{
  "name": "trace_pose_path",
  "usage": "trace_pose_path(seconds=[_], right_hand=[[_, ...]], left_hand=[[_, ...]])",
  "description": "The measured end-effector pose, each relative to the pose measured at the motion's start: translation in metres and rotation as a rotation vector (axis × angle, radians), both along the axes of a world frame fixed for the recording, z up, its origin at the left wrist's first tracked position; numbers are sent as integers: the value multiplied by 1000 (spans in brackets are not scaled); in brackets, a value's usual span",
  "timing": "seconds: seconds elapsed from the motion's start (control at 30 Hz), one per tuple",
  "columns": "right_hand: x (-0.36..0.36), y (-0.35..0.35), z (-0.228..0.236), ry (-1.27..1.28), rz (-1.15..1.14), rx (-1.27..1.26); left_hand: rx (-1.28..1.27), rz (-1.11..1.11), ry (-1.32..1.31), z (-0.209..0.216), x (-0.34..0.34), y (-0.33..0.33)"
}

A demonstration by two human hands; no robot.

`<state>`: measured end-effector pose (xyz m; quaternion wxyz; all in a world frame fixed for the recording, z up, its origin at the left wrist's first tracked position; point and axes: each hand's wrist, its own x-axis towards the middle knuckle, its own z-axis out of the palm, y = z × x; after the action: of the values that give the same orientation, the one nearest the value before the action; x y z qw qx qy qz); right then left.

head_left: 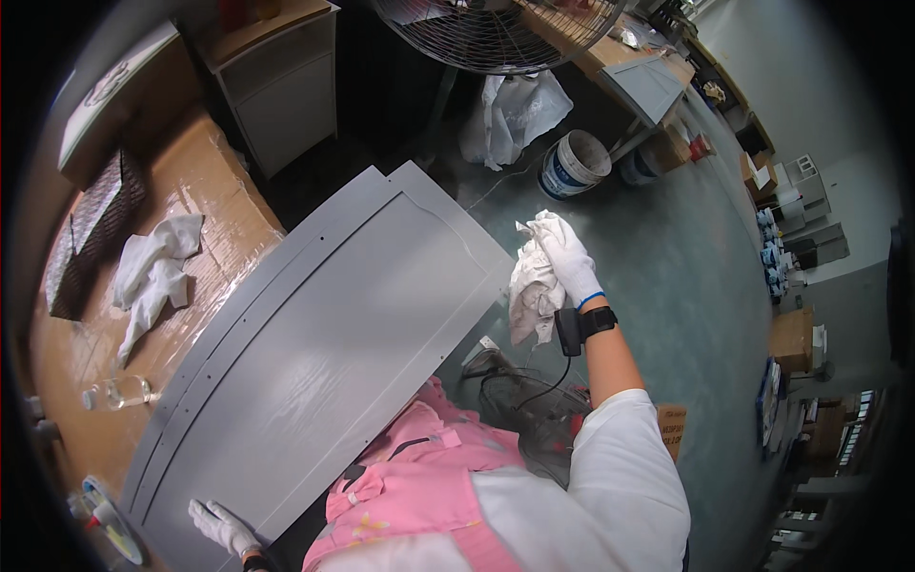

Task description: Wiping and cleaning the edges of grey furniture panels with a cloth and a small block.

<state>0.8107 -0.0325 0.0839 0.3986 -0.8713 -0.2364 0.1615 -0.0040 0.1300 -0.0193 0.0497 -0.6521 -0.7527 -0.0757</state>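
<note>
A large grey panel (315,353) with a raised border and small dark holes along one edge lies slanted in front of me, overlapping the table. My left hand (221,527), in a white glove, rests with fingers stretched on the panel's near end. Off the panel's far right corner, over the floor, my right hand (570,255) is closed round a crumpled white cloth (534,300). The cloth hangs below the gloved fingers, apart from the panel. A dark strap with a small box circles my right wrist.
On the brown-covered table (229,205) are another white cloth (160,267), a clear bottle (119,392) and a bubble-wrapped piece (91,234). A fan (500,33), a white bag (515,114) and a bucket (575,164) stand beyond the panel. A black cable runs beside my right forearm.
</note>
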Motion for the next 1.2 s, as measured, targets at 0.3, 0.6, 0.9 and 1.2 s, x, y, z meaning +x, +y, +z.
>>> trace_pose_path(seconds=[0.3,0.6,0.9,1.2], right_hand=[[-175,37,-52,-838,645,-148],[-35,25,-54,-485,157,-334],[-19,119,39,1083,492,615],[-329,219,-58,-635,629,-323]], left_hand=[[-18,3,-3,8,9,0],[32,21,42,-3,6,-3],[54,112,9,-4,-2,-9],[37,104,-167,20,18,-9]])
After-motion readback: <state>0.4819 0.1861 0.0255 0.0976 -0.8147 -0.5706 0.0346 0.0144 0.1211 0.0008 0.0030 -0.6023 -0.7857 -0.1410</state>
